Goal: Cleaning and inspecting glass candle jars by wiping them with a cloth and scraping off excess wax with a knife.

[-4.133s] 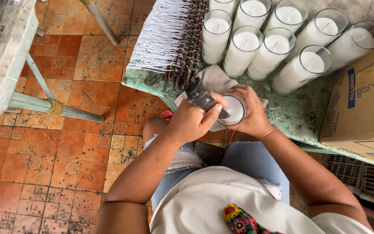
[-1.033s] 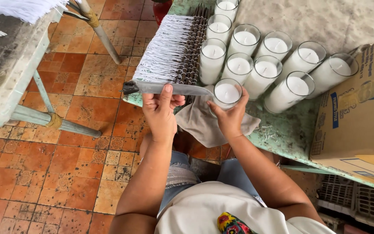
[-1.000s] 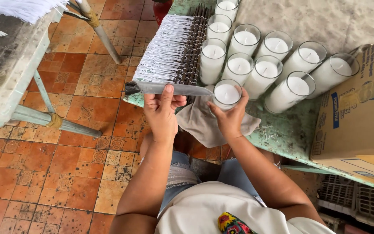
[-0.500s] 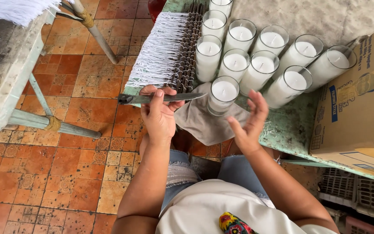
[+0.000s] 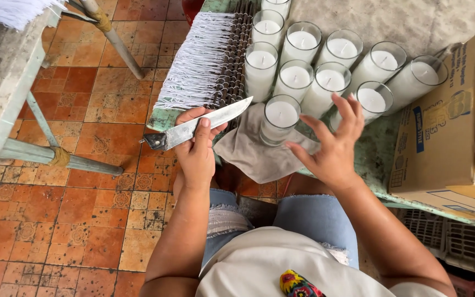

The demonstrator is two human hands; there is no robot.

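A grey cloth [image 5: 254,151] lies draped over the near edge of the green counter [image 5: 163,116], and everything else can be placed from it. On the cloth's far end stands one glass candle [image 5: 279,118] filled with white wax, and just beyond that candle stand two rows of like glass candles [image 5: 325,66], packed side by side and touching. Beyond the cloth and towards the person's left lies a rack of dark rods hung with white wicks [image 5: 202,63], whose fringe spreads towards the counter's outer edge. Well to the right of the cloth a cardboard box [image 5: 441,132] sits on the counter, close against the end of the candle rows. Below and to the left of the cloth is an orange tiled floor [image 5: 56,209] with the leg of a pale green table [image 5: 39,154] on it. The left hand [image 5: 196,148] is at the left edge of the cloth, its fingers wrapped round a knife [image 5: 196,125], thumb laid along the flat of the worn blade; the blade tip points at the near candle and ends just short of it, over the cloth's far corner. The right hand [image 5: 331,148] hovers above the right side of the cloth, empty, its fingers [image 5: 353,110] spread wide and apart, palm turned towards the near candle, close to it but not touching. The right fingertips partly cover a candle of the nearer row behind them.
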